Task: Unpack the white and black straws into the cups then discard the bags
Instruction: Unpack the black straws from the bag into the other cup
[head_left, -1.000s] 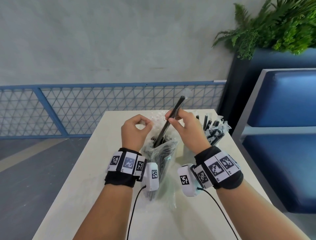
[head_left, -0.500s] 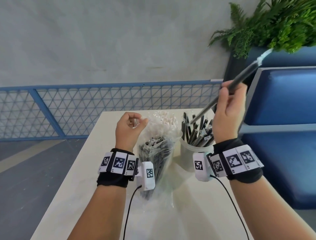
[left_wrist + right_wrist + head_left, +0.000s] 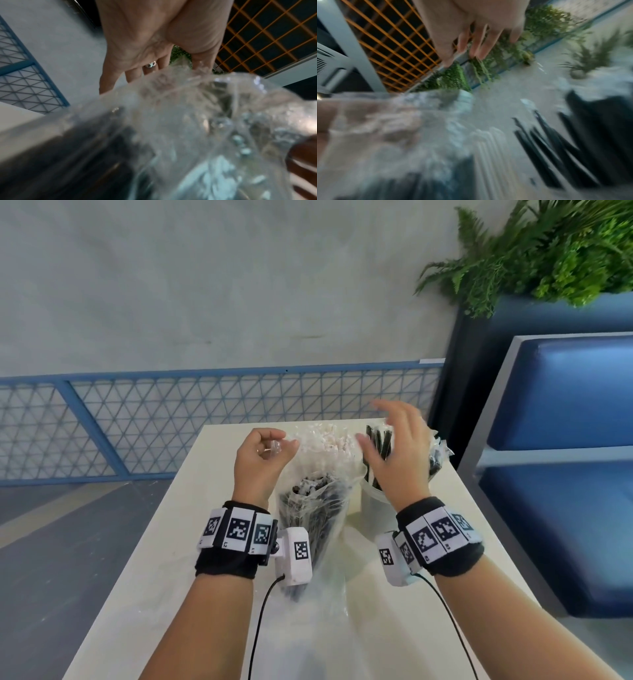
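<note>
**Holding the bag open, right hand free over the cup**

Pinching the upper edge of the clear plastic bag [image 3: 310,508] between thumb and curled fingers of the left hand [image 3: 262,462], keeping it standing upright at the middle of the white table [image 3: 154,559]. Showing black straws [image 3: 315,491] bunched inside that bag, their ends below its crumpled mouth. Hovering with the right hand [image 3: 399,455], fingers spread and relaxed, gripping nothing, just in front of the white cup [image 3: 371,503] to the right of the bag. Standing more black straws [image 3: 378,441] upright in that cup, partly hidden by the hand. Lying at the far edge of the table, behind the bag, a heap of white straws [image 3: 325,440] in clear wrapping. Blurring heavily in the right wrist view, with only dark and pale straws and the open fingers readable.
</note>
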